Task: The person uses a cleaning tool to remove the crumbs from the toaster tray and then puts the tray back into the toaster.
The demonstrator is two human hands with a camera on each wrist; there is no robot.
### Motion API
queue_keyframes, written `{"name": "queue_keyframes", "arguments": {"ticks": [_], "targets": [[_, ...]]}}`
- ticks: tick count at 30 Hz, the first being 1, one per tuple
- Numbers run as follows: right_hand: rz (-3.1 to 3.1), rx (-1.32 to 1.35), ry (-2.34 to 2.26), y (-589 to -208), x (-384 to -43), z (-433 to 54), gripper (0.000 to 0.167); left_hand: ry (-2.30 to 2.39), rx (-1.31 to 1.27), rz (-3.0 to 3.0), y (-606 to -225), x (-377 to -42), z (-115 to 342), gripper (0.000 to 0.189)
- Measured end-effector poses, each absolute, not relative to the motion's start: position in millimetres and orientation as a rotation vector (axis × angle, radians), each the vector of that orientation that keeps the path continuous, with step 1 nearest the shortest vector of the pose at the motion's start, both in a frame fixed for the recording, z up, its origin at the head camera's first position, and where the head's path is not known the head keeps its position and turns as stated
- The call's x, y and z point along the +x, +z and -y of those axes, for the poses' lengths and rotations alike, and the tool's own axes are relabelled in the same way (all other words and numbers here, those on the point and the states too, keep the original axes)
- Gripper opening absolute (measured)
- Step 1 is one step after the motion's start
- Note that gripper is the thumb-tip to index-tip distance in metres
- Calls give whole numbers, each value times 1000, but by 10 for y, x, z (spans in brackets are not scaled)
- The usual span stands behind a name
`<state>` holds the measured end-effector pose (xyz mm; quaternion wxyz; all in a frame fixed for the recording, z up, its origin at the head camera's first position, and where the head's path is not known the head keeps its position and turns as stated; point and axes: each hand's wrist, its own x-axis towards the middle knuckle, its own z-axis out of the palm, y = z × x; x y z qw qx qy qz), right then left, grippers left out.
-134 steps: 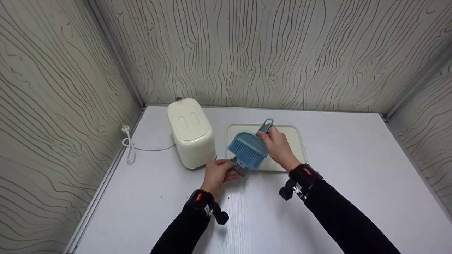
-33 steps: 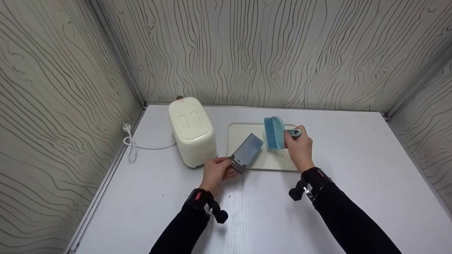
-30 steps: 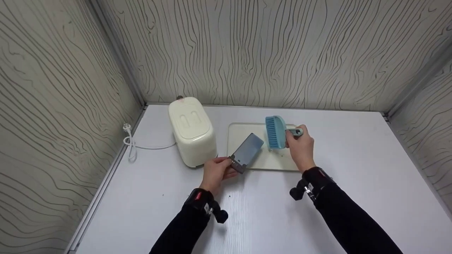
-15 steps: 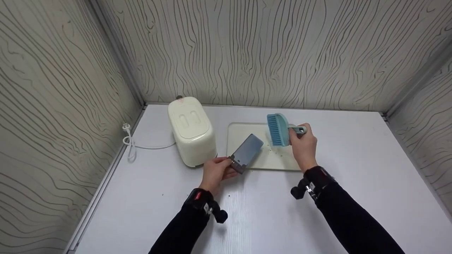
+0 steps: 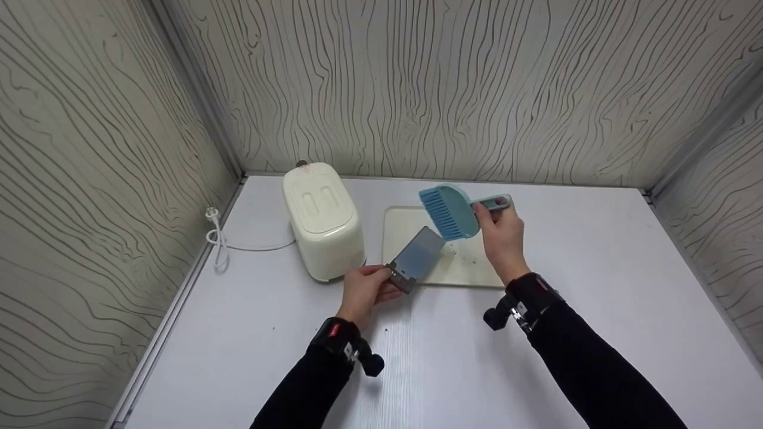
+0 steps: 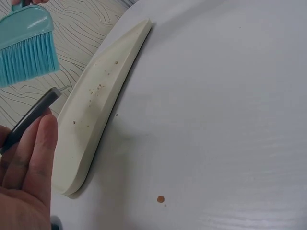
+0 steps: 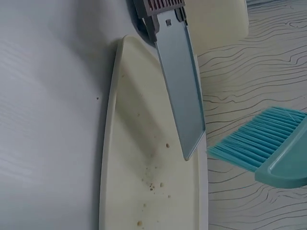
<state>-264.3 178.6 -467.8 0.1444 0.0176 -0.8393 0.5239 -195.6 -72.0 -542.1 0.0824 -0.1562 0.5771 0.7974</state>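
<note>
My left hand [image 5: 362, 291] pinches a toaster's crumb tray [image 5: 420, 253] by its dark grey end. Its flat metal plate slants up and away over a cream serving tray [image 5: 489, 278]. My right hand [image 5: 503, 241] grips the handle of a blue hand brush [image 5: 458, 211], fingers curled round it. The bristles hang just beyond the plate's far end, near its corner in the head view. In the right wrist view the plate surface looks bare. Scattered crumbs [image 7: 151, 186] lie on the serving tray below.
A cream toaster [image 5: 325, 220] stands left of the serving tray. Its white cord and plug [image 5: 216, 229] lie at the table's left edge. A brown crumb [image 6: 160, 199] and a few specks dot the white table. Patterned walls [image 5: 417, 89] enclose the back and sides.
The brush has left the crumb tray's plate, gone right over the serving tray, then swung back left and upward. Crumbs now show on the serving tray. My left hand has stayed nearly still.
</note>
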Motion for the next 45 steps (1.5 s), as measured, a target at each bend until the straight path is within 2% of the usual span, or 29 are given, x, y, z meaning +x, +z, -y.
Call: {"name": "queue_keyframes", "arguments": {"ticks": [10,20,45], "targets": [[2416,258,1661,-4518,-2544,-1490,28,2356,-484,-1742,-5424,-1964,717,33],[2401,349,1869,-4415,-2467,-1262,21,2345,-449,-1741,-5412,-1935,722,33],[2538,393,1767,-4577,-2533,-1159,18,2356,-402,-1748,-5411,-1894,704,28]]}}
